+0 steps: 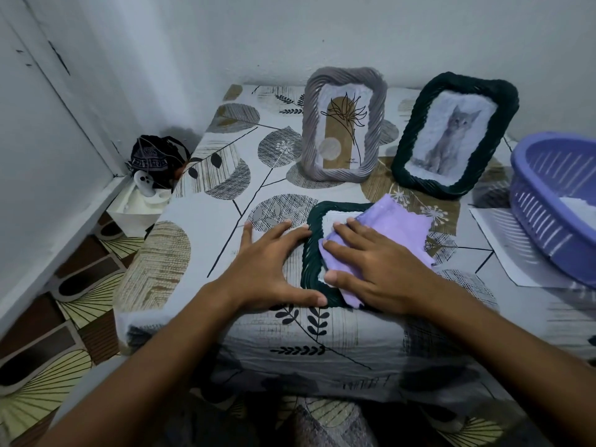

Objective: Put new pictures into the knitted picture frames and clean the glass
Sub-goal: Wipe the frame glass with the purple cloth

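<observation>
A dark green knitted frame (pixel 312 250) lies flat near the table's front edge. My right hand (pixel 374 266) presses a purple cloth (pixel 400 227) flat onto its glass, fingers spread. My left hand (pixel 271 269) lies flat beside the frame, fingertips and thumb touching its left edge. Behind them stand two upright frames: a grey knitted frame (pixel 345 124) with a plant drawing and a dark green knitted frame (pixel 454 133) with a cat picture. The cloth hides most of the lying frame's glass.
A purple plastic basket (pixel 548 201) stands at the right on a white sheet of paper (pixel 496 243). The table (pixel 206 201) wears a leaf-patterned cover. In the left corner on the floor are a white box (pixel 135 214) and a dark bag (pixel 154 156).
</observation>
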Available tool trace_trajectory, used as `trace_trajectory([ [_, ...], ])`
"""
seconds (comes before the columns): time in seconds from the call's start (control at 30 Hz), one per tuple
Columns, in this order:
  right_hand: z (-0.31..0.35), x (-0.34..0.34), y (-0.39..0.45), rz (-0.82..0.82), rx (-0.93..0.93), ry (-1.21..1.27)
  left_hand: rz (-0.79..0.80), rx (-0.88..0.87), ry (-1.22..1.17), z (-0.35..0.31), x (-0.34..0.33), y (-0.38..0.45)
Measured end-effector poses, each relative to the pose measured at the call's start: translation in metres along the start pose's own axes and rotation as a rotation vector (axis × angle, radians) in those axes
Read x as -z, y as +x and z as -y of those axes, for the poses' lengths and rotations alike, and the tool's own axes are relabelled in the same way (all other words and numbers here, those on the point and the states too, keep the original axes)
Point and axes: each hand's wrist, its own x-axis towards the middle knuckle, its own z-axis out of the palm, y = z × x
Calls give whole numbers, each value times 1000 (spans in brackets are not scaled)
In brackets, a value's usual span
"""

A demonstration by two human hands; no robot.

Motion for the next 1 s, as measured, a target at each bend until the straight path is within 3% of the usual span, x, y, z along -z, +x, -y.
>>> trace_trajectory([
  [0.13, 4, 3, 1, 10, -3, -13, -4, -3, 4, 0, 0, 0],
  [0.3, -4, 5, -13, 58, 141, 11, -17, -4, 7, -1, 0, 1],
  [0.5, -3, 1, -4, -2, 50, -7, -13, -15, 6, 0, -1, 1],
  [0.73, -9, 8, -22, 44, 215, 60, -18, -11, 18, 1, -2, 2],
  [1.0, -1, -1, -22, 24, 230, -28, -24, -17, 24, 3, -4, 3],
])
